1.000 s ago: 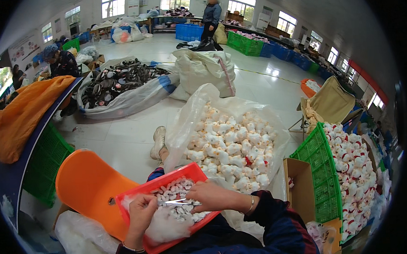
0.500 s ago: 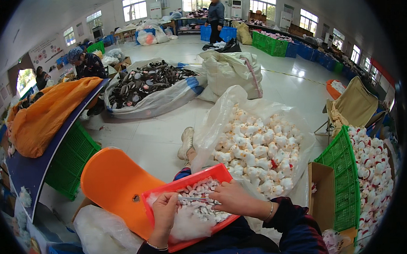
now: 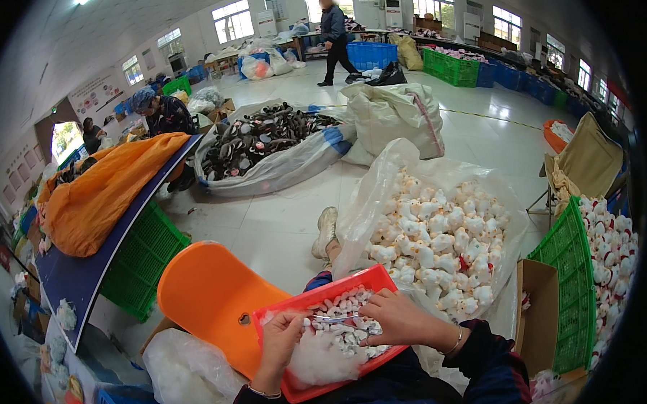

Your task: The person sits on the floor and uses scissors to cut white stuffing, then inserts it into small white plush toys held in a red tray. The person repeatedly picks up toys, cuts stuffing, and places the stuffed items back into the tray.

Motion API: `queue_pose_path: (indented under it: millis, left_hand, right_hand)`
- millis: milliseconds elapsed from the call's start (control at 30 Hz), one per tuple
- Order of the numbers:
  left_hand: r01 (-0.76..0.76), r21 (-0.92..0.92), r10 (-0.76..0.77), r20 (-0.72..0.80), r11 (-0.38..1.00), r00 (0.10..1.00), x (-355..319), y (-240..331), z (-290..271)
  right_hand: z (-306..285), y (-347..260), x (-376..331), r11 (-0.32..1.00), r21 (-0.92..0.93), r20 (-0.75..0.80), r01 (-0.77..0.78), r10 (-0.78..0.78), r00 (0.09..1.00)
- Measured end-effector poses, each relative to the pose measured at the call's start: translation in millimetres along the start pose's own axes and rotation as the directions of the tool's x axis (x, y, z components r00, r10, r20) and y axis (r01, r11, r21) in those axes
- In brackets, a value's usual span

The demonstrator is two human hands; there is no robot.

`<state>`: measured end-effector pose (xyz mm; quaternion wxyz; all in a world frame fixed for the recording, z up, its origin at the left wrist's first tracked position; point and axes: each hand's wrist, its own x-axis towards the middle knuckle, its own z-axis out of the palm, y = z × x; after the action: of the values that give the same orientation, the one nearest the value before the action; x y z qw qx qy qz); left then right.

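A red tray (image 3: pixel 384 277) rests at my lap, holding many small white stuffed pieces (image 3: pixel 349 332) and a clump of white fluffy stuffing (image 3: pixel 323 359). Above it my right hand (image 3: pixel 408 318) grips a thin silver forceps-like tool (image 3: pixel 334 318), which points left. Its far end reaches the fingertips of my left hand (image 3: pixel 280 341), which are pinched together over the tray's left part. Whatever small thing sits between those left fingertips is hidden.
An orange chair (image 3: pixel 212 293) stands left of the tray. Ahead right lies a clear bag (image 3: pixel 360 222) of white plush pieces; a cardboard box (image 3: pixel 541 315) and green crate (image 3: pixel 569 292) stand right. Dark pieces (image 3: pixel 263 136) fill another bag. Two people sit far left; another person (image 3: pixel 334 39) is walking.
The whole view has shifted, so the scene sits farther right. My right fingers have curled lower over the tray, with the tool still between both hands. The far person has stepped left.
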<state>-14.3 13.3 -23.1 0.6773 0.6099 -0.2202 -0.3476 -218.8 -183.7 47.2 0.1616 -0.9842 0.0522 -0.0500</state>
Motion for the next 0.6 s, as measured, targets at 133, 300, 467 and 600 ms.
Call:
queue_pose_path:
  millis: [133,300,467,600]
  left_hand:
    - [0.059,-0.13,-0.059,0.004,0.99,0.998,-4.5,4.0,12.6]
    - [0.054,-0.137,-0.059,-0.031,0.989,0.998,-7.7,6.2,18.9]
    - [-0.25,0.22,0.255,0.006,0.943,0.967,-1.4,-10.2,18.5]
    - [-0.119,0.2,0.093,0.132,0.973,0.987,-2.5,-3.1,10.1]
  right_hand:
    - [3.2,-7.8,2.6,0.999,-0.053,-0.011,0.004,-0.004,1.0]
    - [9.1,-5.6,0.6,0.996,-0.079,0.056,-0.032,0.037,0.998]
    - [6.9,-7.0,0.9,0.992,-0.123,0.092,-0.016,0.027,0.995]
    - [-0.5,3.9,8.6,0.995,0.096,0.228,0.024,-0.046,0.973]
